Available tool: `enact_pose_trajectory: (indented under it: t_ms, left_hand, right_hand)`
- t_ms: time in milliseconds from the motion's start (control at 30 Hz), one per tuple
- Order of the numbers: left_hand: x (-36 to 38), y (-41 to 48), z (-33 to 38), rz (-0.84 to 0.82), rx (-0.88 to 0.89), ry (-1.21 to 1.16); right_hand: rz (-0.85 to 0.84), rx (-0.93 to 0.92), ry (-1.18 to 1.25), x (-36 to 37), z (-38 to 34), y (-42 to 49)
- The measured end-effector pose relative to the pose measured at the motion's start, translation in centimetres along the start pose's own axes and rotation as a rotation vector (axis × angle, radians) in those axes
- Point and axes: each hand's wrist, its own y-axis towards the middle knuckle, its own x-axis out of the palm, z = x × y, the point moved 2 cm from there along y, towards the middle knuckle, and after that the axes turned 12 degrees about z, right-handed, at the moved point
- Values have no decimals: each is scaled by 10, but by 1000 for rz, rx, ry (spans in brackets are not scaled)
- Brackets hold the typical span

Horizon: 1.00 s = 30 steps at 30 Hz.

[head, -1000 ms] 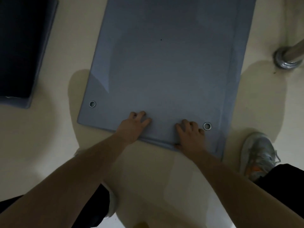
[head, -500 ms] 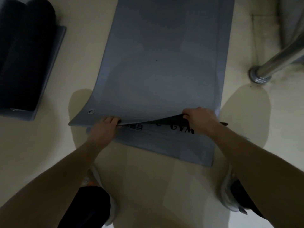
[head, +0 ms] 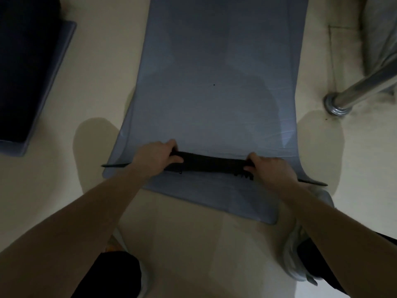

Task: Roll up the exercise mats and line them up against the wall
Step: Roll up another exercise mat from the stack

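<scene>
Both arms extended toward 12; left hand and right hand fists closed, knuckles up.

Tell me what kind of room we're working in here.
Probably a gym or exercise room: both hands, left and right, are rolling a blue exercise mat on a smooth cream floor, with a chrome floor-mounted pole and dark mats nearby.

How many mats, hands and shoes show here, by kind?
Blue mats, stacked: 2, the top mat lifted at its near edge, the bottom mat flat
Dark mat at left: 1
Hands: 2, left hand, right hand
Shoes: 1 clear, grey shoe
Total: 6
</scene>
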Motion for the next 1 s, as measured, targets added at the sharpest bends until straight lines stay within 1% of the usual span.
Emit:
enact_pose_trajectory:
  t_ms: [67,100,133,200,300,333,400,467,533,567,600,667,700,767,833,933,1000]
  left_hand:
    - [1,14,1,210,108,114]
    - [5,19,2,314,130,170]
    - [9,24,4,402,116,218]
    - [20,33,7,485,41,245]
    - [41,32,8,529,-55,163]
    - [49,25,7,523,-53,137]
    - [62,6,2,452,1,82]
    - [71,-11,-5,310,74,86]
    - [74,-22,-9,207,101,126]
    - [74,-24,-7,189,99,138]
    - [73,-24,-5,204,92,140]
    - [67,-23,-1,275,92,138]
    - [63,-23,0,283,101,129]
    - [60,-27,3,216,126,144]
    - [60,-39,5,134,113,214]
    - [65,-47,10,-19,74,223]
    - [68,-42,11,-13,51,222]
  right_hand:
    - [138,-42,-48,-1,3,21]
    - [198,-66,-58,1,4,30]
    - [251,-81,-81,4,4,38]
    - [311,-54,-141,12,2,48]
    - [333,-17,-178,30,-4,42]
    - [323,-13,-170,35,-6,36]
    - [213,-8,-153,44,-5,25]
    - [92,-33,-169,52,-3,19]
    - [13,-54,-203,57,-4,20]
    - [-3,-62,-212,58,-6,21]
    - [-12,-68,-209,58,-8,21]
    - [-49,-68,-169,52,-10,22]
    - [-22,-58,-155,47,-11,23]
    - [-18,-68,-143,39,-12,22]
    - [-93,-87,-196,42,-18,17]
    - [-102,-27,-191,57,-26,1]
    - [-90,-12,-203,68,-27,-5]
